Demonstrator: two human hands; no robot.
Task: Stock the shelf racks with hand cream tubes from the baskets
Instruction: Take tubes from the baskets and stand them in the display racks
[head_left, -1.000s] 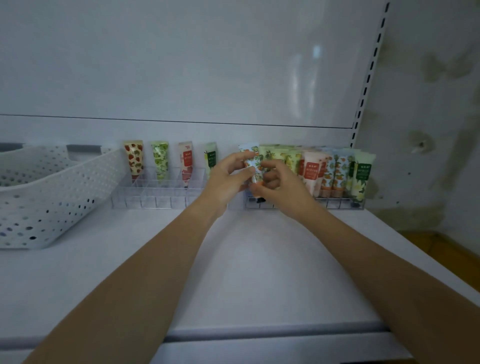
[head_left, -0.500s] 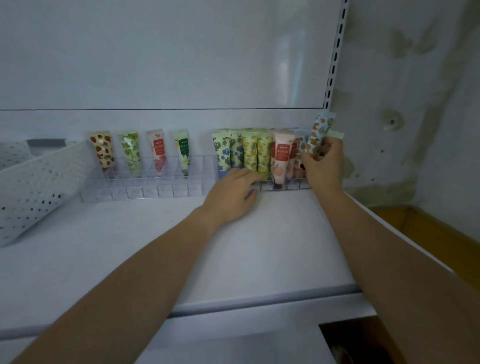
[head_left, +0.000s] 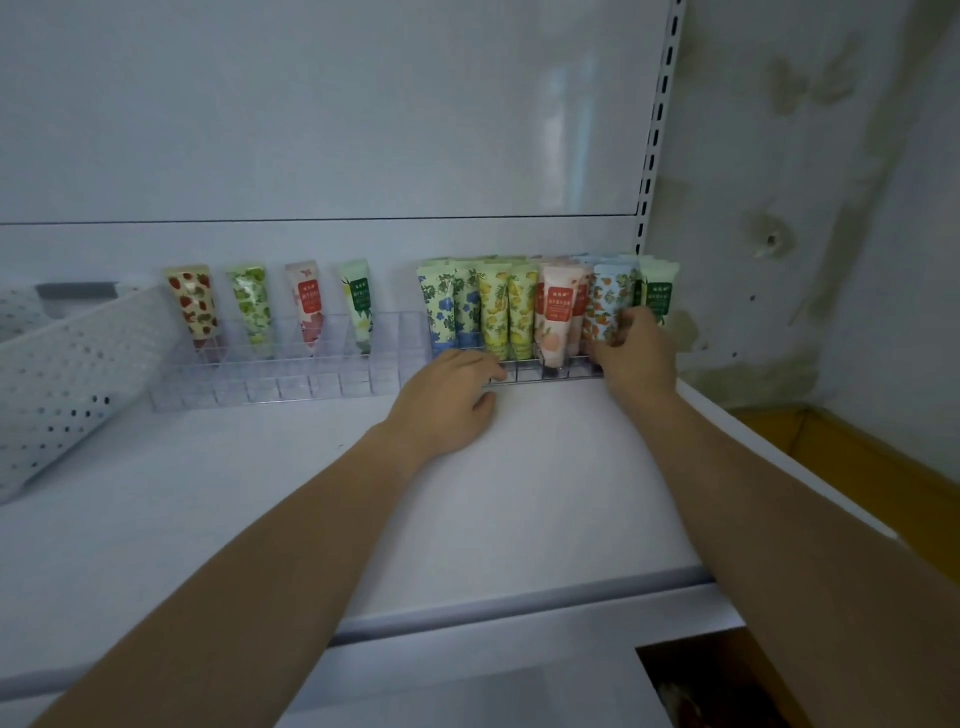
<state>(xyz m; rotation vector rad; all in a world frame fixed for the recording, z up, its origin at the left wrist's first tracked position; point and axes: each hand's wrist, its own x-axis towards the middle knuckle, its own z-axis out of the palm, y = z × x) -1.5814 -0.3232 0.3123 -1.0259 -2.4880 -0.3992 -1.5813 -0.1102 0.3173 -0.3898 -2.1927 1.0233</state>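
On the white shelf (head_left: 519, 493), two clear racks sit against the back panel, side by side.

Left rack (head_left: 270, 387): mostly open slots, with four tubes upright in the back row, spaced apart: strawberry-print tube (head_left: 195, 304), green grape-print tube (head_left: 252, 306), red-label tube (head_left: 310, 306), green-label tube (head_left: 360, 306).

Right rack (head_left: 545, 371): packed tight. Left to right: blue floral tubes (head_left: 439, 306), yellow-print tubes (head_left: 496, 312), peach tube (head_left: 556, 317), orange-print tube (head_left: 605, 301), then a green-labelled end tube (head_left: 658, 293).

Hands are apart, both at the right rack.
- Left hand (head_left: 452, 397): palm down on the shelf, fingers loosely bent, fingertips touching the rack's front edge. It holds nothing.
- Right hand (head_left: 631, 348): fingers wrapped round the lower half of the orange-print tube near the rack's right end. The tube stands upright, in line with its neighbours. Its bottom end is hidden behind the fingers, so whether it is seated in a slot cannot be told.

White perforated basket (head_left: 67, 374): far left on the shelf, tilted, just beside the left rack. Contents are not visible.

Slotted upright (head_left: 657, 130) runs up the right edge of the back panel; stained wall (head_left: 831, 208) is beyond it.
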